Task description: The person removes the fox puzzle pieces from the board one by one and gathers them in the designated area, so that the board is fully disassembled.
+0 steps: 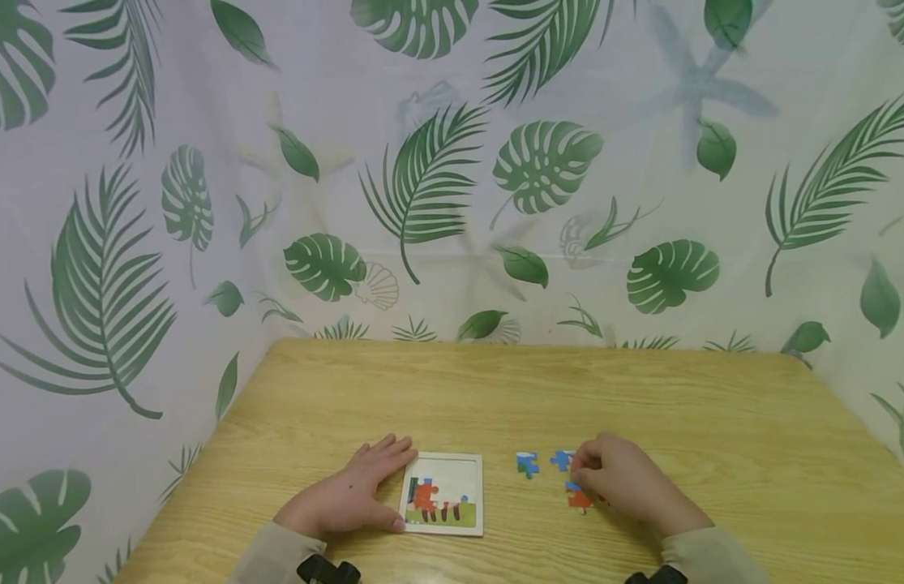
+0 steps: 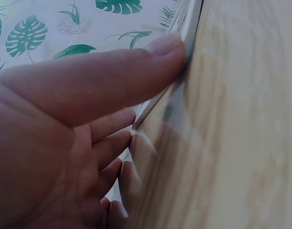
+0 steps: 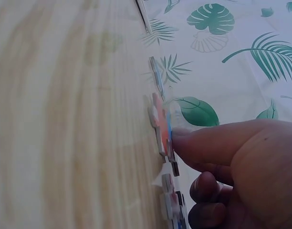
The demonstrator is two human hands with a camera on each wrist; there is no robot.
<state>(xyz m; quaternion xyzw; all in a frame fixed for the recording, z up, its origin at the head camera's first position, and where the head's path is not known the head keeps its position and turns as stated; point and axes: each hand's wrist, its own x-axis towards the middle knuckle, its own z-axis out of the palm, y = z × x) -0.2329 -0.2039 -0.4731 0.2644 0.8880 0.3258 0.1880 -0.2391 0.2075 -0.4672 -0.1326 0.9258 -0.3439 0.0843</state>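
Observation:
My left hand (image 1: pixel 360 491) lies with fingers spread at the left side of a square white-framed jigsaw puzzle tray (image 1: pixel 482 495). Its thumb touches the lower left of the tray's edge (image 2: pixel 186 43) and a fingertip is at the upper left corner. Inside the tray, fitted pieces show a red shape (image 1: pixel 425 496) with dark legs on green. My right hand (image 1: pixel 627 483) has curled fingers, with thumb and forefinger pinching at a jigsaw piece (image 3: pixel 160 129); the forefinger's contact is hidden. Around those fingertips lie a blue piece (image 1: pixel 561 461) and a red-and-blue piece (image 1: pixel 579 499).
Another blue-and-green jigsaw piece (image 1: pixel 527 464) lies between the tray and my right hand. Everything rests on a wood-grain table (image 1: pixel 437 389). A leaf-printed white curtain (image 1: pixel 452 300) hangs along the back and sides of the table.

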